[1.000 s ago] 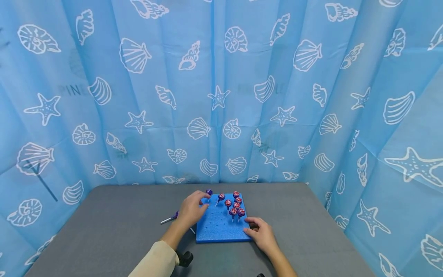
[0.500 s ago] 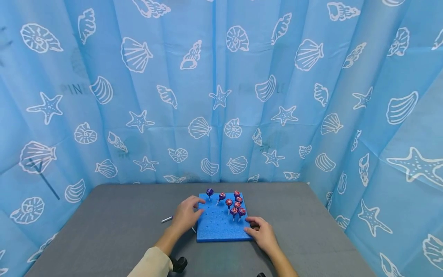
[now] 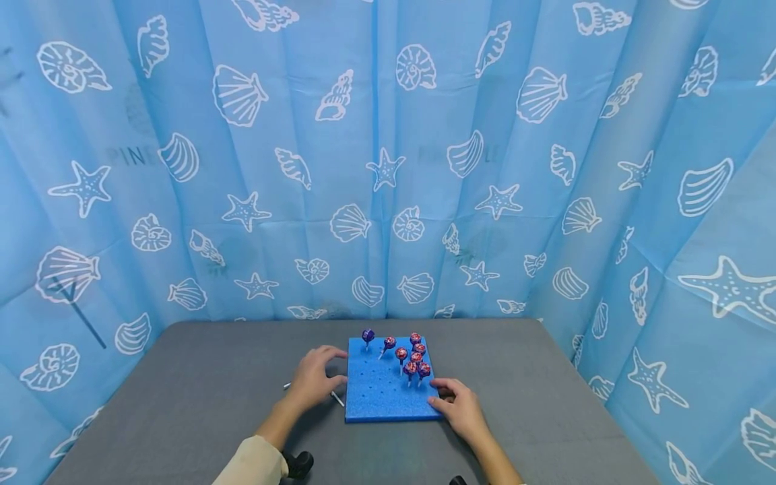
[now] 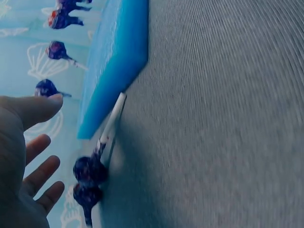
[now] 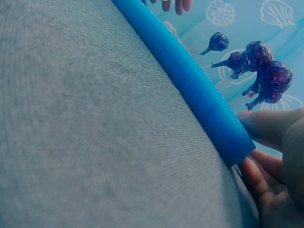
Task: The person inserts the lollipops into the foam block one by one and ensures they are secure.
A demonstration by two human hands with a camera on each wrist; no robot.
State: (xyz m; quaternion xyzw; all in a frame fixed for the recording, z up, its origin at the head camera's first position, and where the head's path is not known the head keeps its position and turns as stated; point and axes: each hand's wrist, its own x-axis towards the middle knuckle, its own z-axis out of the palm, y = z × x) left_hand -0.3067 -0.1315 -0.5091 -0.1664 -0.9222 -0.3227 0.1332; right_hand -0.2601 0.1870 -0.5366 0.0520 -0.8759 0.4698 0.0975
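A blue foam board (image 3: 382,402) dotted with small holes lies on the table. Several wrapped lollipops (image 3: 416,358) stand in it by their sticks, crowded toward the right, and a purple lollipop (image 3: 368,335) stands alone at the back left corner. My left hand (image 3: 312,377) hovers just off the board's left edge, thumb and fingers spread, holding nothing. Below it in the left wrist view, two lollipops (image 4: 90,170) lie on the table, one white stick pointing at the board. My right hand (image 3: 463,408) grips the board's right edge, thumb on top and fingers against the side.
A grey cloth-covered table (image 3: 212,377) stretches out on both sides of the board. Behind it hangs a blue curtain (image 3: 376,249) printed with white shells and starfish, which also runs along the right side.
My left hand has drawn back leftward and nearer from the purple lollipop at the board's back left corner, which stays upright. The right hand keeps its place at the board's edge.
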